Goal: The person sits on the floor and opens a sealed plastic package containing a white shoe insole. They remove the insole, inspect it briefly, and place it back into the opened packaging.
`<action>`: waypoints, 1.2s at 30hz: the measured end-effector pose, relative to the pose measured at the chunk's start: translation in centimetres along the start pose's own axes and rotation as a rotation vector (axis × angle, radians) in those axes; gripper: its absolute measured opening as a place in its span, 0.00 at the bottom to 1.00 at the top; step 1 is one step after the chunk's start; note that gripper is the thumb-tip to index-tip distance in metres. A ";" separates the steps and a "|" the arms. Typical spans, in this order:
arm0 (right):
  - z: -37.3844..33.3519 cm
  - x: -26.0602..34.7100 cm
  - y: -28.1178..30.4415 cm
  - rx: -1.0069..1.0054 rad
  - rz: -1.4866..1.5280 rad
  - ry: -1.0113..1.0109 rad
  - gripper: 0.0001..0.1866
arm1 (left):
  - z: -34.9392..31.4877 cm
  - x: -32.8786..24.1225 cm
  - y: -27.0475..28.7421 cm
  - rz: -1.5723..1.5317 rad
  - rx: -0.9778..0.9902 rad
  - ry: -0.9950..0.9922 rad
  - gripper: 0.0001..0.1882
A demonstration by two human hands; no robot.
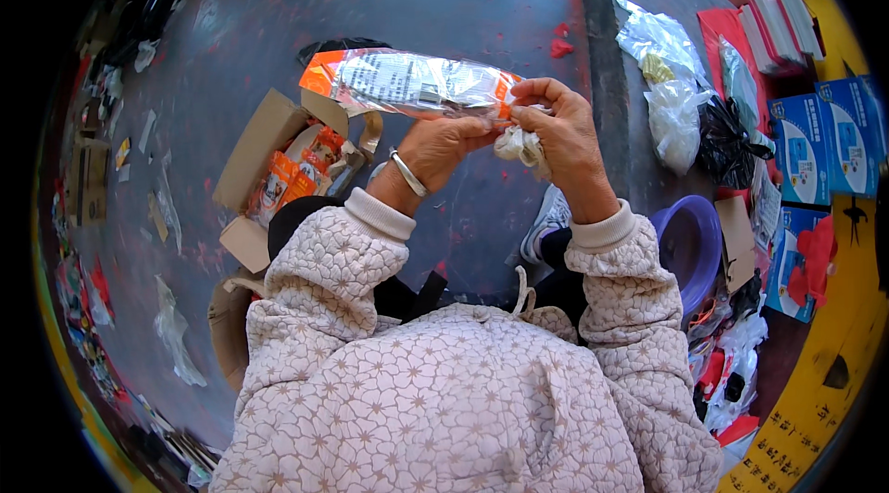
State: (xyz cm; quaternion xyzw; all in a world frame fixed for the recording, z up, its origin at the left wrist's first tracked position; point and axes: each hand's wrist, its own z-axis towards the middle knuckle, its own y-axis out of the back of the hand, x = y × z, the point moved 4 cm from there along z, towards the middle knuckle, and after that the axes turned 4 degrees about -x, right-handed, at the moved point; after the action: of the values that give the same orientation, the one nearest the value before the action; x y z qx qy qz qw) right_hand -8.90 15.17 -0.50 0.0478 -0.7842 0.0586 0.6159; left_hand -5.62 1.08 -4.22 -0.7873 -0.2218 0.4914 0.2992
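Observation:
A long, shiny plastic packet [417,83] with orange ends and a clear, printed middle stretches out in front of me, its far end reaching to the left. My left hand [435,155] pinches the lower edge near the packet's right end. Close beside it, my right hand [560,123] grips the same end between thumb and fingers. A crumpled whitish cloth or tissue [521,149] hangs beneath the right hand, apparently tucked in its fingers. What the packet contains is hard to make out through the glare.
An open cardboard box [255,160] holding orange packets stands at left, with another carton [229,326] nearer. At right are a purple basin [690,248], plastic bags [671,113], a black bag [732,146] and blue boxes [824,146]. Plastic scraps [173,331] litter the left floor.

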 end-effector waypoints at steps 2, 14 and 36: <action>-0.1 -0.4 0.1 -0.016 0.124 -0.095 0.11 | 0.1 0.2 0.1 0.002 0.008 -0.008 0.15; -0.2 -0.9 -0.4 0.051 0.051 -0.066 0.07 | 0.8 1.4 1.6 0.012 -0.087 0.049 0.11; -2.7 1.3 -2.2 -0.167 -0.829 0.681 0.12 | 0.9 0.9 1.3 0.208 -0.319 -0.075 0.11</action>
State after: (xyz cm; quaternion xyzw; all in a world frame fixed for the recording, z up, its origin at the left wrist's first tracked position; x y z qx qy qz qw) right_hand -6.30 13.38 1.49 0.2824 -0.4574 -0.2396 0.8085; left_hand -6.00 0.95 -6.02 -0.8245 -0.2255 0.5072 0.1097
